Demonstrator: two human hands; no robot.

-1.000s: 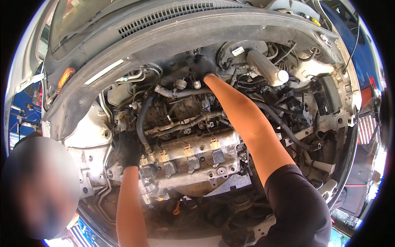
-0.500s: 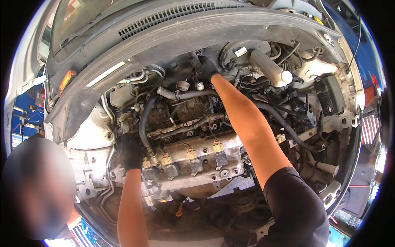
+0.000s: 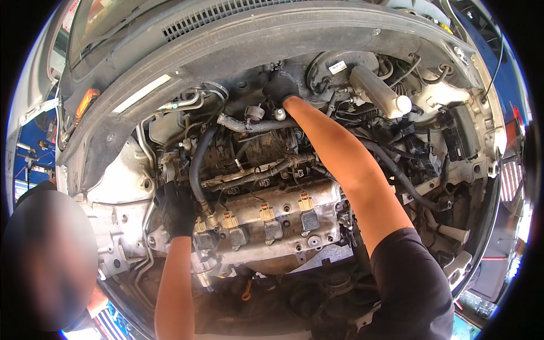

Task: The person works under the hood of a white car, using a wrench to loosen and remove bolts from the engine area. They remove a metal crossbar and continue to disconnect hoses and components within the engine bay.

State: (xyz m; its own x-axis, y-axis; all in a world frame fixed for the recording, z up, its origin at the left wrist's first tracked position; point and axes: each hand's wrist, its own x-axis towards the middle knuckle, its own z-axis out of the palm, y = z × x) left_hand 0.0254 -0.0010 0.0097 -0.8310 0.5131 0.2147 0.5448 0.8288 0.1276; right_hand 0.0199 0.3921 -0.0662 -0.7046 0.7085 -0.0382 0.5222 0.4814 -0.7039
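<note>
Across the open engine bay [image 3: 116, 187] of a car, two dark-gloved hands are working at opposite sides of the engine [image 3: 249, 203], which is sitting in the middle with its metal valve cover facing up. The left hand [image 3: 177, 211] is resting at the engine's left end, just beside the lower end of a thick black hose [image 3: 199, 164]; its fingers are pointing away from the wearer, and I cannot tell whether they are gripping anything. The right hand [image 3: 280, 88] is reaching over the engine to the firewall side, beyond a grey hose [image 3: 258, 125] and near the round black brake booster [image 3: 354, 61]; its fingertips are hiding, so their state cannot be told. Four ignition coils [image 3: 273, 230] with pale connectors are standing in a row along the valve cover. A cylindrical reservoir [image 3: 371, 89] with a white cap is lying tilted right of the right hand. Near the front edge, an orange ring pull [image 3: 246, 296] is showing. An orange-handled tool [image 3: 86, 103] is leaning at the far left, and another person [image 3: 51, 266] is standing nearer, face blurred.
</note>
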